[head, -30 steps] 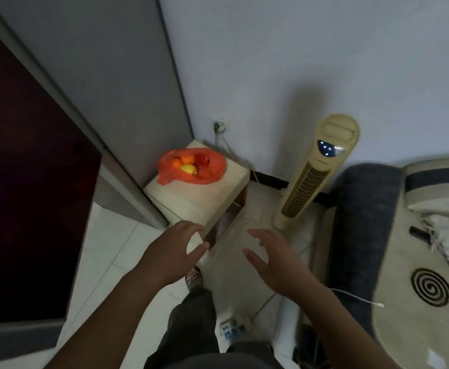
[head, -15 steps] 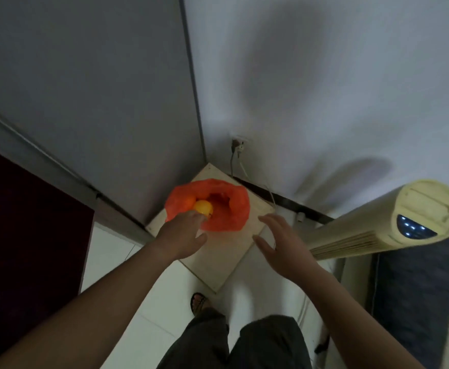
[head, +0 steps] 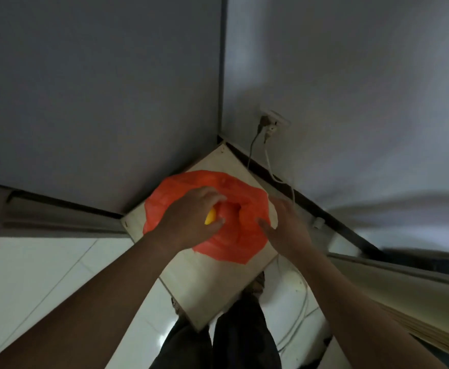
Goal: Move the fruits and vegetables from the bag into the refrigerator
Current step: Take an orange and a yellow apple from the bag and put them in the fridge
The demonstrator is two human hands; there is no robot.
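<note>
An orange-red plastic bag (head: 234, 235) lies on a small pale wooden table (head: 207, 283) in the corner. My left hand (head: 191, 219) reaches into the bag's mouth, its fingers and thumb curled round a yellow fruit (head: 210, 216), most of which the hand hides. My right hand (head: 284, 225) rests with straight fingers against the bag's right side. The rest of the bag's contents are hidden by the hand and the folds. The grey refrigerator side (head: 98, 102) rises just behind the table on the left.
A wall socket (head: 272, 123) with plugged cables sits above the table's far corner, and cables (head: 298, 315) trail over the white tiled floor. A beige tower fan (head: 404, 294) lies close on the right. My legs (head: 218, 342) stand at the table's near corner.
I have leaned closer over the table. My left hand went from touching the yellow fruit to closing round it inside the bag. My right hand moved onto the bag's right side.
</note>
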